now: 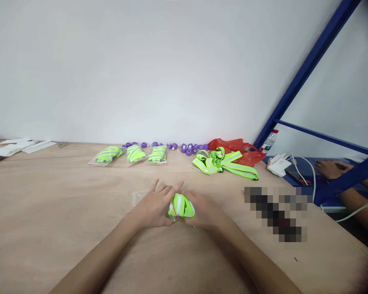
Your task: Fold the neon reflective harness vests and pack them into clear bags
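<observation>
Between my two hands is a folded neon-yellow reflective strap (pixel 181 206) with silver stripes, partly inside a clear zip bag with a red line at its mouth. My left hand (pixel 156 204) is closed around the bagged side, its index finger stretched along the top. From the other side my right hand (pixel 204 208) grips the strap's exposed end. Beyond them lie three filled clear bags: a left one (pixel 108 155), a middle one (pixel 135 154) and a right one (pixel 157 154). A loose heap of the same reflective straps (pixel 223 163) sits to their right.
Several purple rolls (pixel 188 149) line the wall. A red plastic bag (pixel 236 147) and a bottle (pixel 269 141) stand at the back right. Near the blue metal frame (pixel 306 73) are a white charger (pixel 277 164) and cables. White papers (pixel 21 146) lie far left. Another person's hand (pixel 329 168) shows at right.
</observation>
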